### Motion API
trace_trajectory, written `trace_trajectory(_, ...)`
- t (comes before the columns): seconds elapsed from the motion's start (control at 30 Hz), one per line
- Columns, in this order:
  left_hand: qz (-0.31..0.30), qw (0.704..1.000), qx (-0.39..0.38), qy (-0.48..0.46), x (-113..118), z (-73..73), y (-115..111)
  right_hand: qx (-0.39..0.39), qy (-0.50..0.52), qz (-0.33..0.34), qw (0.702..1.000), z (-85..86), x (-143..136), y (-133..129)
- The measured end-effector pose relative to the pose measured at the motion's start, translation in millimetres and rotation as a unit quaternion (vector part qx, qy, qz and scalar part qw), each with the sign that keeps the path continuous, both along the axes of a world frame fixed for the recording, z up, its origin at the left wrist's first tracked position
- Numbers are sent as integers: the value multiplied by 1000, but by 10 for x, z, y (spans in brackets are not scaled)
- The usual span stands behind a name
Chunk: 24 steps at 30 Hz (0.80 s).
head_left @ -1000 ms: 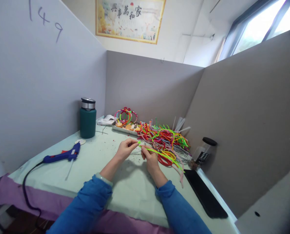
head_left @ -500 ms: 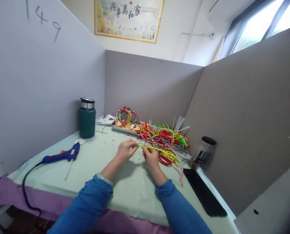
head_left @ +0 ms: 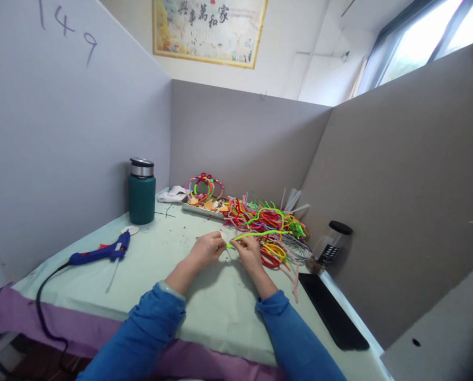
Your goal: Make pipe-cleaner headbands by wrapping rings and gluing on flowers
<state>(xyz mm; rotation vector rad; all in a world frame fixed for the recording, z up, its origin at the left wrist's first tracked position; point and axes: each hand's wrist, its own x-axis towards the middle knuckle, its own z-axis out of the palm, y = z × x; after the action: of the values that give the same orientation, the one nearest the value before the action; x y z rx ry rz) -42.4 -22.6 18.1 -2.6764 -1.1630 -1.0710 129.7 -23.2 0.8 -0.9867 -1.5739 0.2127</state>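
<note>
A bright green pipe cleaner [head_left: 266,233] runs between my two hands, its long free part reaching right over the heap. My left hand [head_left: 207,248] pinches its short end, where a small green twist or coil shows between the fingertips. Close beside it, my right hand [head_left: 249,252] has thumb and fingers closed on the same pipe cleaner. Both hands are raised over the pale table cover [head_left: 220,312]. Just beyond the right hand lies a tangled pile of coloured pipe cleaners [head_left: 268,214], with yellow and red loops [head_left: 274,254] nearest.
A blue glue gun [head_left: 101,255] with its cord lies at left, near a green bottle [head_left: 142,193]. Behind stand a metal tray [head_left: 202,210] of wooden pieces and coloured rings [head_left: 204,185]. A clear jar [head_left: 331,246] and a black flat object [head_left: 333,312] are at right. Grey partitions enclose the table.
The green pipe cleaner's free part has swung up and away from the yellow loops. Both hands have turned slightly, and their fingertips are a little lower.
</note>
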Motion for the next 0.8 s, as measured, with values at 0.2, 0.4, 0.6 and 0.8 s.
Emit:
trace_trajectory(0.2,-26,999,-44,2,26,-11,0,26,-19,23,999,-3,-29,-33)
trace_trajectory(0.4,-35,995,-91,-25,35,-1,18,84,-92,-10,992,21,-65,-103)
trace_trajectory(0.6,14,975,-181,-130,39,-4,61,152,-143,-39,977,33,-156,-157)
trace_trajectory(0.8,16,953,-212,-217,26,-12,148,140,-135,-38,980,59,-214,-229)
